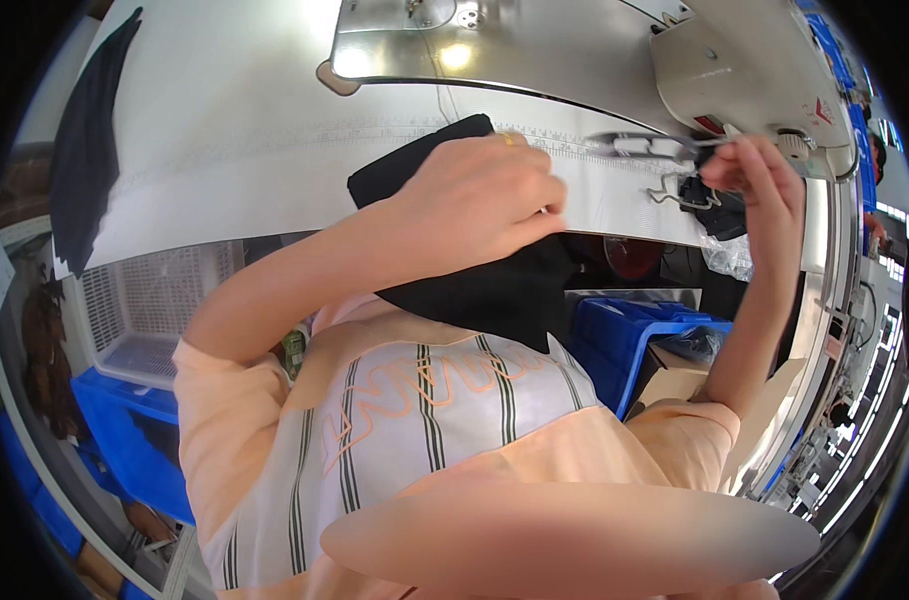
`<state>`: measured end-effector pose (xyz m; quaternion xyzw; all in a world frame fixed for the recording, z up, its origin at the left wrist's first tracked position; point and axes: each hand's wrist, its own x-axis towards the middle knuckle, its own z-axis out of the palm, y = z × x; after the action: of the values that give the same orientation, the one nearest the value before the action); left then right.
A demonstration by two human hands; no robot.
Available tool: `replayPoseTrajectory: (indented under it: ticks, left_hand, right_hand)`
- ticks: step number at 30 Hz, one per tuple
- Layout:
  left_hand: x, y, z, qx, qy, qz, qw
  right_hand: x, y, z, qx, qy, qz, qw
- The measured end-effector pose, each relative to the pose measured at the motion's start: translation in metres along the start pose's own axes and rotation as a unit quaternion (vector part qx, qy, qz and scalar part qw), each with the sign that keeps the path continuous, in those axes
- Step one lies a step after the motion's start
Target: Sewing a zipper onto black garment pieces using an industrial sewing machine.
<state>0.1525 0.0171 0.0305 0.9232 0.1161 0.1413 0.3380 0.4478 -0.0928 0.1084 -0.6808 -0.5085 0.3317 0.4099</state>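
Note:
My left hand (500, 195) is closed, fingers curled, on a piece of black cloth (415, 160). The cloth lies partly on the white table and hangs over its front edge against my shirt. Farther right, my right hand (760, 180) pinches one end of a pair of small thread snips (640, 146), blurred, above the table beside the sewing machine's head. Below the snips sits a bent wire piece (667, 190) next to a small dark bundle (717, 212).
The sewing machine (745, 75) and its metal bed (555, 50) take up the far side. More black cloth (90, 150) drapes over the table's left end. Below the table are a white basket (155, 300), a blue crate on the left (130, 430) and another blue crate (615, 340) at right.

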Motion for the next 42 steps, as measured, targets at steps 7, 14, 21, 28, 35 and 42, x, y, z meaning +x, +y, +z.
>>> replayPoseTrajectory:
  ticks: [7,14,21,28,35,42]
  left_hand:
    - [-0.026,-0.032,0.005,0.148,-0.017,0.094,0.984]
    - [-0.018,-0.022,-0.014,0.215,-0.094,0.045,0.971]
    - [-0.062,-0.017,0.011,0.208,0.087,0.054,0.973]
    - [-0.072,-0.028,0.029,0.096,0.218,0.071,0.969]
    - [-0.085,-0.031,0.031,0.060,0.232,0.080,0.968]
    - [-0.104,-0.042,-0.034,0.217,0.243,-0.128,0.937]
  right_hand:
    - [0.013,0.027,0.028,-0.509,0.013,0.002,0.861]
    - [0.040,0.070,0.080,-0.410,0.006,-0.337,0.847]
    - [0.033,0.035,0.118,-0.250,-0.026,-0.121,0.960]
    - [0.072,0.018,0.198,-0.381,-0.089,-0.400,0.829]
    - [0.068,0.007,0.185,-0.365,-0.140,-0.321,0.863]
    - [0.085,0.026,0.165,-0.412,-0.038,-0.346,0.842]
